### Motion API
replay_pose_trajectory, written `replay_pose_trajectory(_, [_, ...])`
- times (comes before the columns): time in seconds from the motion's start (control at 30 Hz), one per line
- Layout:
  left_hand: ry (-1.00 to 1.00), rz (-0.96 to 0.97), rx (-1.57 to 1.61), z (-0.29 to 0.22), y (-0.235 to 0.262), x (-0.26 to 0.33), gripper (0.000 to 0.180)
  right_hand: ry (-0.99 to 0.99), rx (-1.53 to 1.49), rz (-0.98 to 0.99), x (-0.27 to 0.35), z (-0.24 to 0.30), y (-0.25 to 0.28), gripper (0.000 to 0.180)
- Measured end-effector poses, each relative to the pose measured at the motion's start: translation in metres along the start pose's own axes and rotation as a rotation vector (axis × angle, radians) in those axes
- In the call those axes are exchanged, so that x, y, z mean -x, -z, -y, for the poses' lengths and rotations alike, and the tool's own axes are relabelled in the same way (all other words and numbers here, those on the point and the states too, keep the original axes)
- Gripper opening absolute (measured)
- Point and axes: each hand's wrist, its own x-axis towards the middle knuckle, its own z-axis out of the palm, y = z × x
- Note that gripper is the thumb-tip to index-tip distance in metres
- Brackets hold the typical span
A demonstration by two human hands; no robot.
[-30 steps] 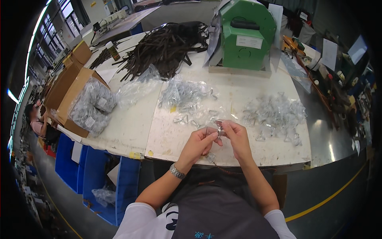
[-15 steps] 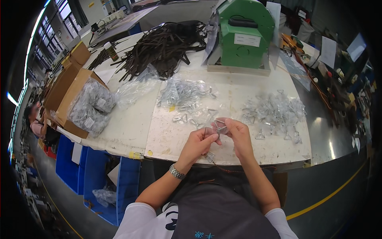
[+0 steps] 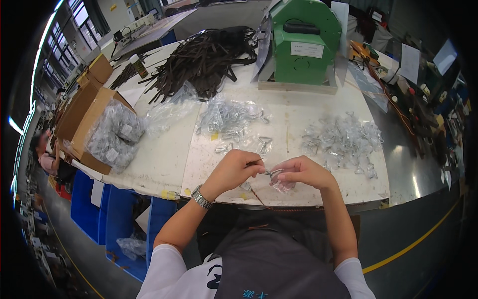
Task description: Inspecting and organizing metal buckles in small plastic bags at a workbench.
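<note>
Pinching a small metal piece (image 3: 269,173) in left hand (image 3: 239,167), clutching clear plastic film (image 3: 283,185) beside it in right hand (image 3: 308,172), right over the white table (image 3: 159,159), near the front edge! Looks light, stiff, probably slick under film; best gripped by bare metal.

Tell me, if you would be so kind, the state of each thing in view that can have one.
Left hand: pinching a small metal piece
Right hand: pinching a small clear bag
Metal pieces: heaped in two piles
Cardboard box: open, filled with plastic bags
Dark straps: loosely heaped
Bottle: upright, capped
Plastic sheet: crumpled
Watch: worn
Blue bin: open, crumpled plastic inside
Green machine: running or stopped, cannot tell
</note>
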Motion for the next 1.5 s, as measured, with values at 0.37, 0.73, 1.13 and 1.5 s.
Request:
replay_pose_trajectory(0.37, [-0.259, -0.326, -0.393, 0.018, -0.025, -0.017, 0.015, 0.025, -0.242, 0.012, -0.016, -0.013, -0.028, 0.038])
replay_pose_trajectory(0.73, [0.206, -0.117, 0.956, 0.021, -0.093, 0.015, 0.022, 0.375, -0.513, -0.443, -0.029, -0.014, -0.052, 0.054])
replay_pose_trajectory(1.13, [0.238, -0.085, 0.958, 0.013, -0.082, 0.022, 0.016, 0.328, -0.586, -0.258, -0.018, -0.004, -0.059, 0.06])
replay_pose_trajectory(1.5, [0.277, -0.008, 0.854, 0.014, -0.068, 0.024, 0.018, 0.37, -0.447, -0.394, -0.01, -0.039, -0.089, 0.043])
